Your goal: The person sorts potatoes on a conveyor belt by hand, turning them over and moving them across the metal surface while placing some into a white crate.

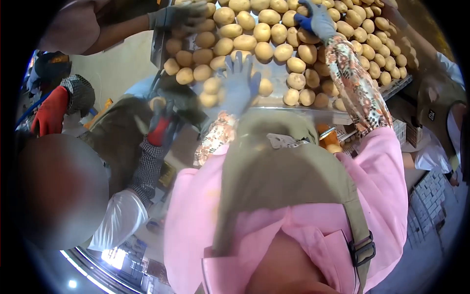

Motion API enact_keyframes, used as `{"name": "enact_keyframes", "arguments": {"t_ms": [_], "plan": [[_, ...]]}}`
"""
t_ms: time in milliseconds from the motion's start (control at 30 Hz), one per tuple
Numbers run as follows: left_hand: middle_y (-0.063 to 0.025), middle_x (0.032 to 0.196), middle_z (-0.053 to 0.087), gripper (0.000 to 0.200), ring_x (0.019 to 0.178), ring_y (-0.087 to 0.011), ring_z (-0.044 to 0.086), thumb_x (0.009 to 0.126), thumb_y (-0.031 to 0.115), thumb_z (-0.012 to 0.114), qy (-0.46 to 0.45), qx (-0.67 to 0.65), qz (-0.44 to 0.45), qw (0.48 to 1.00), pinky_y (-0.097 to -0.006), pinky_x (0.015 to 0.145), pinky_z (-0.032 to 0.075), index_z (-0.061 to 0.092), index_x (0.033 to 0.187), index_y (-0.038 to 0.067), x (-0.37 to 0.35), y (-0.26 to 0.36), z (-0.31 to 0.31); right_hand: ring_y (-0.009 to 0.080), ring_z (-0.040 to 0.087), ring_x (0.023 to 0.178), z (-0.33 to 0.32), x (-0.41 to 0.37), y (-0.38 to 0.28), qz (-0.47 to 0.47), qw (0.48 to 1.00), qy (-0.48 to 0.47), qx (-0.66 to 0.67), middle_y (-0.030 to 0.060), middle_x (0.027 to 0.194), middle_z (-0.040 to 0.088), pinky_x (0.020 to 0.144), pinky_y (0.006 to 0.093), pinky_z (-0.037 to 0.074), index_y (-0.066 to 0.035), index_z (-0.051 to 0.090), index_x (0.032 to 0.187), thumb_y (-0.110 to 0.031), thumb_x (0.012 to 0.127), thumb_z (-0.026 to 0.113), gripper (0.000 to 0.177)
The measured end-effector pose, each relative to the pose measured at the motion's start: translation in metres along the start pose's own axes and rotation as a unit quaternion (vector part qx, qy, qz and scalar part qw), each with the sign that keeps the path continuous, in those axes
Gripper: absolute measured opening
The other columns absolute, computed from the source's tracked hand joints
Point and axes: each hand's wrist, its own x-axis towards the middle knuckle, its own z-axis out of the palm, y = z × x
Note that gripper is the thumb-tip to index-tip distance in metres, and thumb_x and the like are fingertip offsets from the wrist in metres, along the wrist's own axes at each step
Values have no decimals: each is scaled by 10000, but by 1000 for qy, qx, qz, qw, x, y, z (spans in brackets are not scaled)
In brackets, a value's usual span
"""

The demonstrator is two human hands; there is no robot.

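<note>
A: Starting at nine o'clock, a co-worker's red glove (51, 113) sits off the desk (278, 84), clear of your space. At eleven, another co-worker's grey glove (178, 17) crowds the far corner of the potatoes (279, 33).

B: And twelve o'clock is yours! Your left hand (240, 83), blurred, palm down, fingers spread apart over the near potatoes, perhaps flat to cover several at once.

A: Your right hand (320, 22) is at one, reaching deeper, fingers down among them. Clamped on one? Can't tell from here.

B: Potatoes pack thickest towards two, likely leaning on each other for support, and a co-worker's forearm (413, 35) borders that side, leaving you less elbow room.
</note>
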Motion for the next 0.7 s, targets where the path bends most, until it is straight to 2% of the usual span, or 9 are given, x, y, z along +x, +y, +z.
{"name": "enact_keyframes", "arguments": {"t_ms": [67,133,200,233,400,433,600,667,700], "plan": [[-140,1490,368,623,1363,-395,306,870,435,593,-8,6,-5,1000,-586,1100,211,441,1414,171,-10,-10,0,208,572,935,-13,-13,-11,140,925,-48,351,145,1114,616,793,360,510,-80,543,1259,-186,814,732,494],[-134,1504,354,628,1385,-389,278,871,474,579,-23,16,-9,1000,-606,1101,182,444,1419,197,-25,-26,1,213,621,984,-40,-49,-27,85,934,32,345,85,1146,594,839,335,513,-91,484,1335,-354,952,568,472],[-129,1518,340,634,1406,-384,251,872,513,566,-40,26,-10,999,-625,1102,153,448,1423,223,-43,-38,-3,260,605,1032,-51,-90,7,34,576,-141,804,152,1178,584,874,403,502,-52,461,1327,-512,888,604,652],[-144,1520,335,633,1403,-383,265,872,527,565,-57,41,-23,997,-621,1101,163,448,1428,248,-47,-39,-10,260,605,1032,-44,-108,6,36,578,-136,804,152,1178,584,874,403,502,-52,461,1327,-512,888,604,652],[-178,1557,246,722,1452,-377,151,885,557,541,-66,116,-59,989,-593,1128,130,318,1501,254,-66,-56,-5,208,561,1127,17,-213,-21,101,911,-88,390,13,1316,558,943,421,400,-110,538,1281,-438,942,498,474],[-191,1564,214,742,1452,-396,131,889,558,536,-84,108,-67,988,-599,1128,118,286,1512,241,-61,-51,-9,150,545,1151,41,-220,-15,22,980,12,195,-47,1345,545,1012,435,341,-125,507,1297,-390,938,513,446],[-205,1562,197,754,1449,-417,110,891,543,534,-62,78,-64,993,-597,1131,107,255,1520,235,-59,-63,6,119,480,1249,38,-227,-43,45,929,-41,364,-24,1382,525,1063,430,310,-129,396,1385,-339,956,506,490],[-204,1555,216,731,1453,-402,111,893,534,529,-56,87,-63,993,-594,1132,113,287,1509,223,-58,-62,10,113,519,1209,34,-229,-54,143,784,12,604,-17,1339,562,1053,429,332,-124,400,1389,-322,948,532,501],[-204,1555,216,731,1453,-402,111,893,534,529,-54,88,-61,993,-594,1132,113,287,1509,223,-57,-59,10,113,519,1209,29,-230,-54,142,784,15,604,-17,1339,562,1053,429,332,-124,400,1389,-322,948,532,501]]}}
